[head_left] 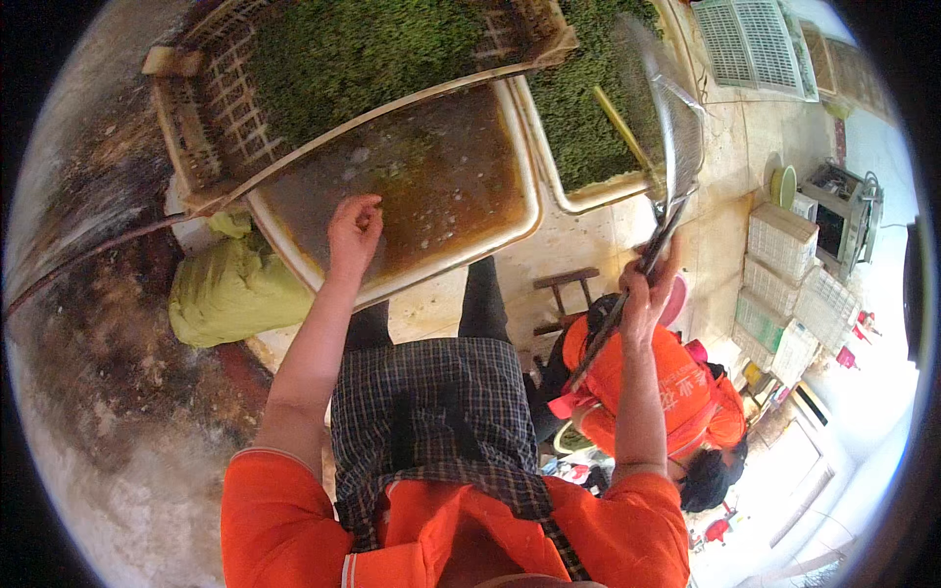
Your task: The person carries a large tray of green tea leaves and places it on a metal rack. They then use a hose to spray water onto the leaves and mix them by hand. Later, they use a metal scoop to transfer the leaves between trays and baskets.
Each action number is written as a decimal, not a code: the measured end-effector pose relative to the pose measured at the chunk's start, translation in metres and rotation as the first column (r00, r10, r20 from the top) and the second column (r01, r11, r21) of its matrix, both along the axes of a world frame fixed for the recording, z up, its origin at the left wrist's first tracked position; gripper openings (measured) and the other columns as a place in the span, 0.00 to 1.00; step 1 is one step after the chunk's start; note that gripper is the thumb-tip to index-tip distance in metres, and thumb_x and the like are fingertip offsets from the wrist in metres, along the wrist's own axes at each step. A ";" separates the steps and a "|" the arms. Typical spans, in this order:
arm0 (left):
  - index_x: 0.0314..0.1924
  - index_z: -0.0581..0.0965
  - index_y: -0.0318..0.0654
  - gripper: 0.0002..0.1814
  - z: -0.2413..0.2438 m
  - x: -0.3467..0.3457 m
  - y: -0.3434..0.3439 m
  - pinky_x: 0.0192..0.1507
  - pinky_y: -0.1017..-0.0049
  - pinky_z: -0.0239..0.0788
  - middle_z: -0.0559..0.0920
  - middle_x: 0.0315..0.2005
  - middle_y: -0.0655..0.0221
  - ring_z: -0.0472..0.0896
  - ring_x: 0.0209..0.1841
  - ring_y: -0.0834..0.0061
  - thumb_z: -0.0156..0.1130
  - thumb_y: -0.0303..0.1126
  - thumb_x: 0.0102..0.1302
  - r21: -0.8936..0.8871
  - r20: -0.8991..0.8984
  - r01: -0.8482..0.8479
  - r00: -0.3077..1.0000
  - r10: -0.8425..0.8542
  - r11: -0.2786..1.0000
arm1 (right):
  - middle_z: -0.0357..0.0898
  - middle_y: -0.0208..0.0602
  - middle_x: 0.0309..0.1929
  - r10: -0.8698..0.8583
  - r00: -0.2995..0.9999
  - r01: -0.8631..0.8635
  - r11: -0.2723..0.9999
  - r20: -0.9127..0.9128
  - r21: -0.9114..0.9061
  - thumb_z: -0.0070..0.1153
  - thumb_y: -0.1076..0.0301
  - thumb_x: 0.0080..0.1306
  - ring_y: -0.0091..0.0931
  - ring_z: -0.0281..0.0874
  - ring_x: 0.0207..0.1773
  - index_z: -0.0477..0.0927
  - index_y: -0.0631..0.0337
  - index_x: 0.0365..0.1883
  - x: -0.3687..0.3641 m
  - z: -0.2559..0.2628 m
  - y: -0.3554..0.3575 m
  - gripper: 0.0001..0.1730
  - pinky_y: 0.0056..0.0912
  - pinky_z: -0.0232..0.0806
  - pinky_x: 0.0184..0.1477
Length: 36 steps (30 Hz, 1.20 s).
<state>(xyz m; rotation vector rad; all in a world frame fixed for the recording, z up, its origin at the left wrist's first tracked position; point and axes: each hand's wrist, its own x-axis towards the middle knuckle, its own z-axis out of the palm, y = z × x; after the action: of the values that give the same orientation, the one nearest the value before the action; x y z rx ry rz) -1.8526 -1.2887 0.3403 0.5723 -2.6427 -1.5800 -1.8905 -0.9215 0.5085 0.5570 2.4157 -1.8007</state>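
My right hand (pixel 651 288) is closed on the handle of a long-handled mesh skimmer (pixel 680 140), whose round net is raised over the right tub. My left hand (pixel 356 229), fingers curled and apparently empty, hovers above the near left part of a white-rimmed tub (pixel 470 176) of brownish liquid with green bits and foam. Across the tub's far side lies a slatted plastic crate (pixel 242 95) with a mass of small green plant matter (pixel 367 59). More green matter (pixel 581 140) fills the second tub, where a yellow stick (pixel 623 131) shows beside the net.
A yellow-green sack (pixel 228 294) lies left of the near tub, by a stained wall. A co-worker in orange (pixel 654 389) is close at my right, near a wooden stool (pixel 564 283). Stacked plastic crates (pixel 779 242) and a pale lattice crate (pixel 750 44) stand farther right.
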 end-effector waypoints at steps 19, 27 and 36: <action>0.66 0.45 0.42 0.49 -0.177 0.005 -0.161 0.66 0.64 0.47 0.50 0.64 0.54 0.47 0.66 0.55 0.63 0.46 0.53 -0.362 0.509 -0.026 0.832 0.222 0.932 | 0.75 0.61 0.35 0.269 0.824 -0.531 0.676 0.499 0.511 0.53 0.71 0.50 0.50 0.74 0.39 0.34 0.62 0.65 0.022 -0.214 -0.187 0.51 0.45 0.67 0.39; 0.66 0.48 0.44 0.53 -0.194 -0.032 -0.164 0.67 0.64 0.46 0.49 0.66 0.60 0.46 0.68 0.59 0.64 0.55 0.47 -0.171 0.746 -0.014 0.652 0.139 0.985 | 0.74 0.59 0.41 0.367 0.631 -0.697 0.656 0.684 0.290 0.53 0.73 0.52 0.46 0.75 0.44 0.33 0.58 0.66 0.013 -0.209 -0.201 0.51 0.40 0.67 0.44; 0.67 0.47 0.50 0.51 -0.172 -0.040 -0.127 0.65 0.62 0.49 0.52 0.65 0.56 0.52 0.66 0.56 0.66 0.49 0.48 -0.142 0.750 0.113 0.661 0.032 0.983 | 0.71 0.35 0.27 0.518 0.575 -0.721 0.687 0.634 0.092 0.54 0.76 0.53 0.26 0.68 0.24 0.34 0.54 0.67 0.020 -0.198 -0.165 0.51 0.30 0.66 0.28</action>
<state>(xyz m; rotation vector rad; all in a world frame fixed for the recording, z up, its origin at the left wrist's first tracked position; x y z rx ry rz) -1.8923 -1.4160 0.1684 1.4405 -3.3208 -1.2531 -1.8705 -1.0867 0.3103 0.1413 2.0850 -0.7639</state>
